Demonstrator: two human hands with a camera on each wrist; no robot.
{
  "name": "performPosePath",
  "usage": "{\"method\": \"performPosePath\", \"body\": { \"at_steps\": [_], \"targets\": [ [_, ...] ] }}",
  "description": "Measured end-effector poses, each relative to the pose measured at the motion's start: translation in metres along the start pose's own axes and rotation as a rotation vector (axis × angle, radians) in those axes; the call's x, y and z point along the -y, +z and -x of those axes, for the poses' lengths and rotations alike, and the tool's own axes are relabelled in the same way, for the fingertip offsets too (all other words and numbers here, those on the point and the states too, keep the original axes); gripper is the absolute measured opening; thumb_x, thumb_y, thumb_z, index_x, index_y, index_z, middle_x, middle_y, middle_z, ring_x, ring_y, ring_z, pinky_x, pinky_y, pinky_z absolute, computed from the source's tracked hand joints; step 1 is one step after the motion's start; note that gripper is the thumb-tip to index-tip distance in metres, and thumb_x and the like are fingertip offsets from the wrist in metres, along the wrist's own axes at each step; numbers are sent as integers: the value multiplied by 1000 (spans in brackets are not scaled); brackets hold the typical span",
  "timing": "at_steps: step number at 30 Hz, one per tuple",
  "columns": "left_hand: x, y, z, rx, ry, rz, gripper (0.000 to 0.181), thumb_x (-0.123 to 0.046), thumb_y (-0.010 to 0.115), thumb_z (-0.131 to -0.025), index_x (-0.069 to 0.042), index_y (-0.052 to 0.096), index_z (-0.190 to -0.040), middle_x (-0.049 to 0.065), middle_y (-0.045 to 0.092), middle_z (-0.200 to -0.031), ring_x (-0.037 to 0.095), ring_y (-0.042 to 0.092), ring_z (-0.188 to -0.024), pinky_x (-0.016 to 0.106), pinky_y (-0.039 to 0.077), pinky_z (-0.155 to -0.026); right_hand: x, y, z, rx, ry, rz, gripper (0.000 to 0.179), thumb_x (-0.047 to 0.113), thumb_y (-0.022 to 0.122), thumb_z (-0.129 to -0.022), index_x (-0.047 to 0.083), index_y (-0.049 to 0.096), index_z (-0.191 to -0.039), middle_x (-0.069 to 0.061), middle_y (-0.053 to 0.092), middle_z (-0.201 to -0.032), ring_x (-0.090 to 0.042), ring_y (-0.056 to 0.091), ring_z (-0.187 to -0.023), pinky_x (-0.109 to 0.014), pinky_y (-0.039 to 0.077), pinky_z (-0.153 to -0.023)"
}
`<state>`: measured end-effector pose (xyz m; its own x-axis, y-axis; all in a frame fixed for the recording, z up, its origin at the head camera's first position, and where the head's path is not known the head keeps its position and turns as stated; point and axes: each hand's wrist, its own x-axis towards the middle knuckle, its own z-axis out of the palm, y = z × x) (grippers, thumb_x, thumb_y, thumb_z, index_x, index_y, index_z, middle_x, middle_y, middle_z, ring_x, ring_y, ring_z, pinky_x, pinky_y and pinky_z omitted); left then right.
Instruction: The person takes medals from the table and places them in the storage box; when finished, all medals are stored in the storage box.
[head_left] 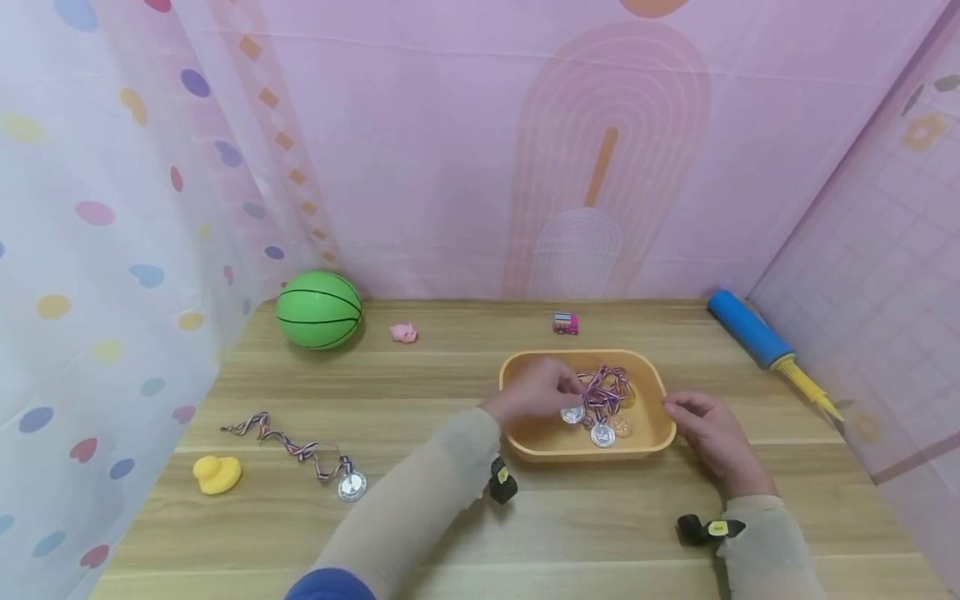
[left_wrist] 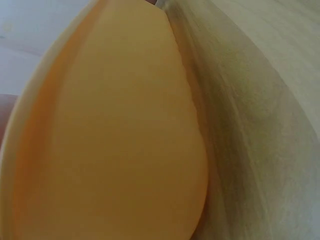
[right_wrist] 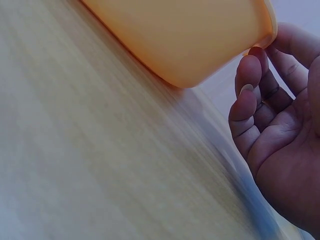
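A yellow-orange plastic basin [head_left: 588, 456] holds several medals with striped ribbons [head_left: 600, 389], heaped toward its right half. Inside it, my left hand [head_left: 534, 388] pinches a silver medal [head_left: 572, 415] by its ribbon end, the fingertips partly covering it. Another silver medal [head_left: 602, 435] and a bronze-coloured medal [head_left: 622, 426] lie beside it. My right hand [head_left: 708, 437] grips the basin's right rim between thumb and fingers, seen also in the right wrist view. In the left wrist view the basin's outer wall [left_wrist: 125, 125] fills most of the picture and hides the left fingers.
On the table's left lie a silver medal [head_left: 352, 486] with its ribbon stretched out and a yellow rubber duck [head_left: 217, 474]. Along the back are a green ball [head_left: 319, 310], a pink pig [head_left: 403, 333] and a toy truck [head_left: 566, 323]. A blue hand pump [head_left: 750, 330] lies far right.
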<state>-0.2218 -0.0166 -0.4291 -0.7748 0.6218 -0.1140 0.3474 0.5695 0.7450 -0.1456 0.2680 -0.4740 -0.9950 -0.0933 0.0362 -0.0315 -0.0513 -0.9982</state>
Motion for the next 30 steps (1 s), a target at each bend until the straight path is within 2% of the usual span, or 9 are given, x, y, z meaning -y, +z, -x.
{"method": "performPosePath", "body": {
  "at_steps": [7,15,25,30],
  "targets": [
    [2,5,-2,24,-18,-44,6,-13,76,-82,-13,72,-87,-8,65,-76,7,59,-70,20,49,-62,0,1,-1,-8,8,30,11,4,61,-93,1,70,-98,3,69,-92,-7,61,-83,-20,52,-69],
    [5,12,-3,85,-63,2,11,-9,80,-76,-14,71,-80,-5,65,-72,11,61,-66,22,50,-60,2,1,-1,-2,-5,9,11,2,60,-93,0,70,-98,3,70,-91,-7,61,-82,-20,52,-68],
    [7,17,-5,65,-39,-103,11,-9,79,-77,-16,72,-75,-8,63,-69,8,56,-65,19,46,-60,0,0,0,20,-20,-25,13,-1,58,-93,0,70,-98,2,70,-92,-8,62,-82,-21,53,-69],
    [6,17,-5,64,-70,-131,11,-13,80,-78,-19,71,-73,-10,63,-72,8,56,-69,20,45,-64,0,0,0,12,-7,-6,12,1,59,-93,-1,69,-98,2,70,-92,-7,62,-82,-20,53,-68]
  ]
}}
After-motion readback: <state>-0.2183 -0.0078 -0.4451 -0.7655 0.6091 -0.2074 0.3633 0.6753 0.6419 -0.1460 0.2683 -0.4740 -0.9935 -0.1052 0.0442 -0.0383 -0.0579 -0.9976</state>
